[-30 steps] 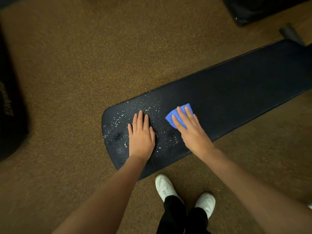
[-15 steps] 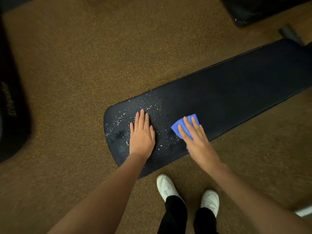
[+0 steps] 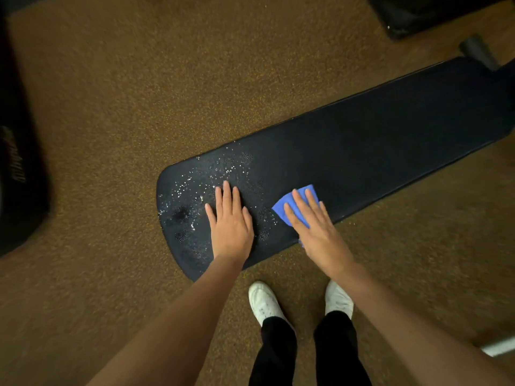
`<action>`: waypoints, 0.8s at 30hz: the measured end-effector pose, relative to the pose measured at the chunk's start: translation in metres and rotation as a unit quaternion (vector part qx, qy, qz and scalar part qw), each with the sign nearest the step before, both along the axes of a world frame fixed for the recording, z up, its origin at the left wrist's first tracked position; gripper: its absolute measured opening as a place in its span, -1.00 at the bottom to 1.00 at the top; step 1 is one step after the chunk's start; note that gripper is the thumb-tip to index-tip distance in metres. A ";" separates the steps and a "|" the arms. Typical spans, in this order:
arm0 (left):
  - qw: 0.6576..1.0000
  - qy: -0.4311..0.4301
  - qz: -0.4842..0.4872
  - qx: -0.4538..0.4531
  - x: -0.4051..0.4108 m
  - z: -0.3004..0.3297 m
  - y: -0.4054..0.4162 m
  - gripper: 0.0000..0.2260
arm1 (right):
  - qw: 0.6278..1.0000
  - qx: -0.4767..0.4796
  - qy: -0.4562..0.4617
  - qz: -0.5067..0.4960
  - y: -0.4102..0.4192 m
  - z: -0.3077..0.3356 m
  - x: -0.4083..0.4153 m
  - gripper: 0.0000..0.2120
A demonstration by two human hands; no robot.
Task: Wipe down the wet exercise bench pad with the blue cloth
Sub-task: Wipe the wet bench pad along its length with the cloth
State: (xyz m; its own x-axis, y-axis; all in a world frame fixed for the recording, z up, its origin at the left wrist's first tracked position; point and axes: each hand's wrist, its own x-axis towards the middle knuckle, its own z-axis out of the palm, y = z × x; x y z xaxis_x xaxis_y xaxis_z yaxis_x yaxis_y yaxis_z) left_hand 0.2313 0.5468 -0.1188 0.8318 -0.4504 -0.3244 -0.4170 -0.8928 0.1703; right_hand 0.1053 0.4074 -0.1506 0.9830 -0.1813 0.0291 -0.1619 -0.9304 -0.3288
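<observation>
A long black bench pad [image 3: 376, 140] runs from the centre towards the upper right. Water droplets [image 3: 200, 179] speckle its rounded near-left end. My left hand [image 3: 230, 225] lies flat on the wet end, fingers straight and together. Just to its right, my right hand [image 3: 313, 221] presses the folded blue cloth [image 3: 281, 210] flat against the pad near its front edge, fingers straight on top. Most of the cloth is hidden under that hand; only its left and far corners show.
Brown speckled flooring [image 3: 139, 93] surrounds the bench. Dark equipment stands at the left edge [image 3: 19, 168] and the upper right corner [image 3: 434, 15]. A grey roller [image 3: 478, 50] sits beyond the pad's far end. My white shoes [image 3: 263, 302] stand just before the bench.
My right hand has slid the blue cloth towards the pad's front edge and slightly right. The left hand has stayed flat on the wet end.
</observation>
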 end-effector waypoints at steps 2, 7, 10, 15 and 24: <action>1.000 0.006 0.019 -0.005 -0.002 -0.001 -0.003 -0.50 | 1.000 -0.004 0.020 -0.012 -0.034 0.003 -0.007 -0.13; 0.998 0.014 0.059 -0.019 -0.010 -0.003 -0.012 -0.54 | 0.997 -0.004 0.026 -0.070 -0.089 0.006 -0.005 -0.18; 0.997 0.011 0.078 -0.021 -0.013 -0.003 -0.018 -0.55 | 0.997 0.003 -0.023 -0.068 -0.058 0.000 -0.001 -0.23; 0.995 0.013 0.094 -0.023 -0.013 -0.002 -0.023 -0.56 | 0.999 0.029 -0.023 -0.020 -0.003 0.004 0.013 -0.37; 0.993 0.018 0.116 -0.025 -0.015 -0.001 -0.030 -0.55 | 0.992 0.033 0.042 -0.115 -0.085 0.009 0.014 -0.21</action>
